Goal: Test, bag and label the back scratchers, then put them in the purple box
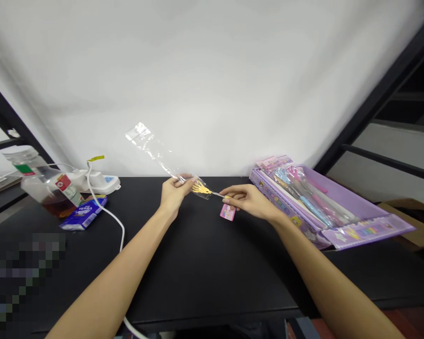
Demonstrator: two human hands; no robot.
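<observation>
My left hand (176, 194) pinches the lower end of a long clear plastic sleeve (151, 146), which stretches up and left from it. A thin back scratcher (202, 189) with a yellow hand-shaped head and a metal shaft lies between my hands. Its yellow head is at the mouth of the sleeve; whether it is inside or just in front, I cannot tell. The fingers of my right hand (245, 200) are closed on the other end, hiding the handle. Below those fingers shows a small pink printed card (228, 212).
To the right, an open purple display box (353, 193) holds several wrapped sticks with coloured grips. On the left are a bottle of brown liquid (53, 188), a blue packet (85, 212), a power strip (111, 182) and a white cable (118, 223) crossing the black table (212, 273).
</observation>
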